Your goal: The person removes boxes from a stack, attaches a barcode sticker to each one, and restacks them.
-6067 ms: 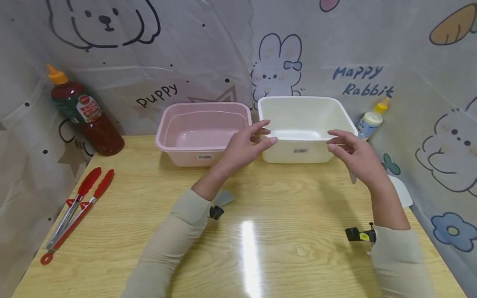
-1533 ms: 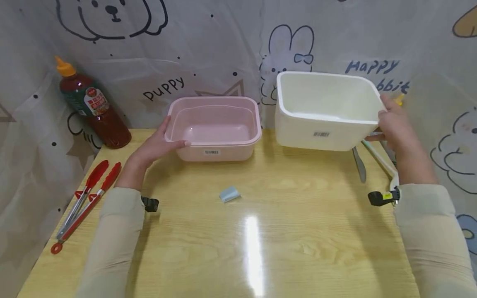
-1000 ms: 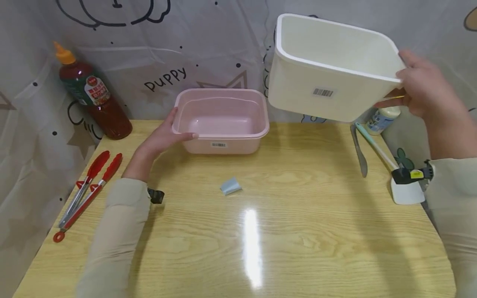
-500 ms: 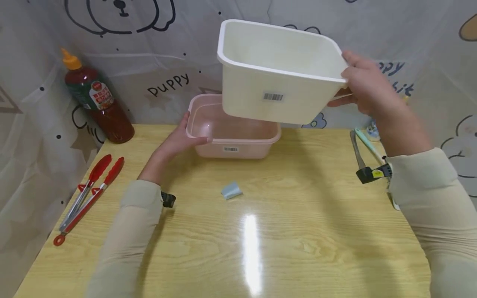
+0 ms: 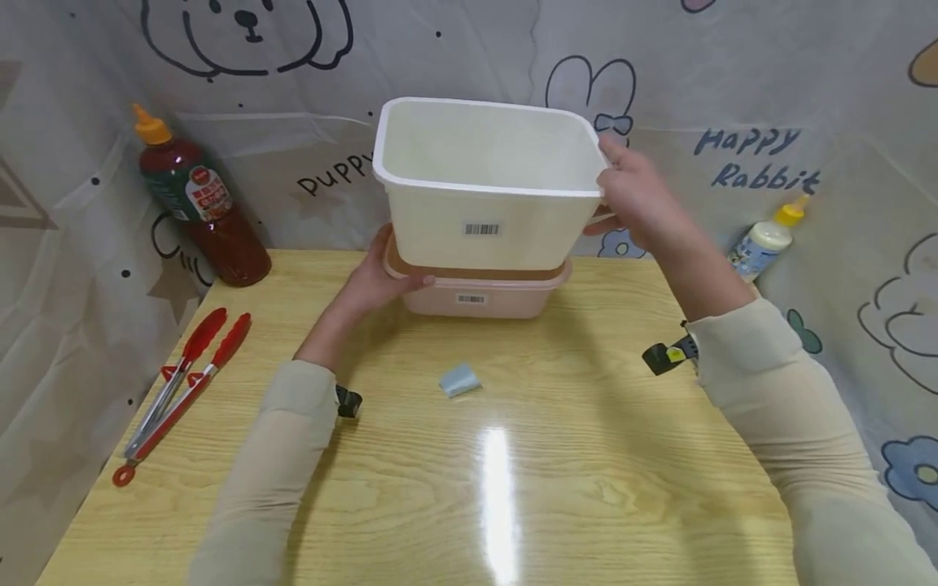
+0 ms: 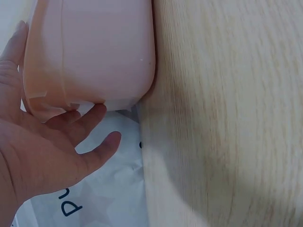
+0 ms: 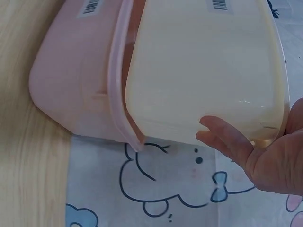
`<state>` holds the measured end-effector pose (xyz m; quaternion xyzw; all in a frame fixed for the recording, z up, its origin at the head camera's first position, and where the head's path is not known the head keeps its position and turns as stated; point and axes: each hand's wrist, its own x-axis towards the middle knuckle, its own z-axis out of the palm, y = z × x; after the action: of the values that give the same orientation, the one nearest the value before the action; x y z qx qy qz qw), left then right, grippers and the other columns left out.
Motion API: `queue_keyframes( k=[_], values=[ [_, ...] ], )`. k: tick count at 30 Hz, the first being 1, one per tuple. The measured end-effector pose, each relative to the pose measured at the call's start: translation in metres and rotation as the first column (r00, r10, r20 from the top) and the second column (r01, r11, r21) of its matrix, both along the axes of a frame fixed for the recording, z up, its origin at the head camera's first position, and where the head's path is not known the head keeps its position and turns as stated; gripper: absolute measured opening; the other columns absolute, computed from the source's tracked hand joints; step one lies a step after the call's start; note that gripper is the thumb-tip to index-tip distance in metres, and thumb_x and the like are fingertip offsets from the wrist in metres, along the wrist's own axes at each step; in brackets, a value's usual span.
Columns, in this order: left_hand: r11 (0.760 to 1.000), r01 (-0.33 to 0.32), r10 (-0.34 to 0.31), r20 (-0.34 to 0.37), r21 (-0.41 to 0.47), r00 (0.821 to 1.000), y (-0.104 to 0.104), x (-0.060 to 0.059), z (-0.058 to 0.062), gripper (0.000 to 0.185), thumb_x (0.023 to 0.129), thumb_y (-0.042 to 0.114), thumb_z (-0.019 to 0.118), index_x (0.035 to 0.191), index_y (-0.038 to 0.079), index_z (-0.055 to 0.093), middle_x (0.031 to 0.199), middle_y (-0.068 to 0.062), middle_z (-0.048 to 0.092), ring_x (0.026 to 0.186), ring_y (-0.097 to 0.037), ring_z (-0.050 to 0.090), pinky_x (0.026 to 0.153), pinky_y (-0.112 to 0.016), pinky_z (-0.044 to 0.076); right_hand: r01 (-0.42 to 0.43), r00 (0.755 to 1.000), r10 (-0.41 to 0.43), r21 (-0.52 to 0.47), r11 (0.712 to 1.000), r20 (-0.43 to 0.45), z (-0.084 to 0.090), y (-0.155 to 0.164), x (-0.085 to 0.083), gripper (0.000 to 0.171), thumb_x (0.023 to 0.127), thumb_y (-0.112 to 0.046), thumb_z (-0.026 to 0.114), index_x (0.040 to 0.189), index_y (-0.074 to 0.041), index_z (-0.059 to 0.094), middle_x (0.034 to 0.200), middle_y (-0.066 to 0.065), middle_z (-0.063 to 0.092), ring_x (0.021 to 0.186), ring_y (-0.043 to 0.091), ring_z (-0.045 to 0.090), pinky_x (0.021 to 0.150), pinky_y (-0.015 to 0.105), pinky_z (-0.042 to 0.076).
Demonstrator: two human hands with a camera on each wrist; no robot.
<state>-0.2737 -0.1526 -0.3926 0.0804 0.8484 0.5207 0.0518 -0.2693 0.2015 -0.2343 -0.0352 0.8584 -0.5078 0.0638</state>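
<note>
Right now right-hand fingers (image 7: 226, 137) are curling under the rim of the white rectangular plastic tub (image 5: 484, 183), gripping its 3 o'clock end. It's hanging partly inside the pink rectangular plastic tub (image 5: 506, 299), long axes matching. Left hand (image 5: 374, 281) is clasping the pink rim at 9 o'clock, steadying it.
</note>
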Motion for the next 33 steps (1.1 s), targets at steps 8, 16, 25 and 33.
queue_keyframes(
  k=[8,16,25,33],
  values=[
    [0.999,-0.012,0.015,-0.084,0.038,0.996,0.002,0.002,0.0,0.113,0.08,0.033,0.087,0.162,0.036,0.009,0.167,-0.004,0.025,0.154,-0.028,0.027,0.126,-0.053,0.022,0.016,1.0,-0.015,-0.015,1.0,0.02,-0.017,-0.011,-0.006,0.07,0.101,-0.014,0.04,0.164,-0.028,0.014,0.148,0.012,0.051,0.113,0.033,0.066,0.091,0.055,0.059],
    [0.996,-0.015,0.023,-0.096,0.087,0.995,0.006,0.004,-0.005,0.105,0.08,0.029,0.088,0.159,0.029,0.019,0.155,-0.008,0.043,0.145,-0.028,0.04,0.125,-0.048,0.027,0.039,0.998,-0.038,-0.016,0.999,0.052,-0.04,-0.019,-0.003,0.074,0.097,-0.005,0.034,0.165,-0.023,0.009,0.151,0.018,0.048,0.12,0.039,0.062,0.09,0.057,0.059],
    [0.995,-0.055,0.063,-0.095,0.081,0.993,0.008,0.005,-0.014,0.101,0.08,0.033,0.088,0.157,0.03,0.023,0.149,-0.006,0.048,0.141,-0.025,0.044,0.125,-0.046,0.027,0.016,0.999,-0.016,0.011,1.0,0.04,-0.059,-0.022,-0.001,0.077,0.095,-0.003,0.04,0.165,-0.018,0.012,0.156,0.021,0.043,0.131,0.039,0.054,0.089,0.054,0.059],
    [0.993,-0.117,0.118,-0.039,0.023,0.992,0.008,0.007,-0.013,0.105,0.078,0.045,0.087,0.158,0.025,0.022,0.151,-0.009,0.047,0.143,-0.028,0.042,0.125,-0.05,0.026,0.035,0.999,-0.037,0.068,0.997,0.018,-0.071,-0.015,-0.004,0.075,0.096,-0.009,0.048,0.164,-0.017,0.017,0.158,0.018,0.043,0.132,0.034,0.057,0.09,0.044,0.06]
  ],
)
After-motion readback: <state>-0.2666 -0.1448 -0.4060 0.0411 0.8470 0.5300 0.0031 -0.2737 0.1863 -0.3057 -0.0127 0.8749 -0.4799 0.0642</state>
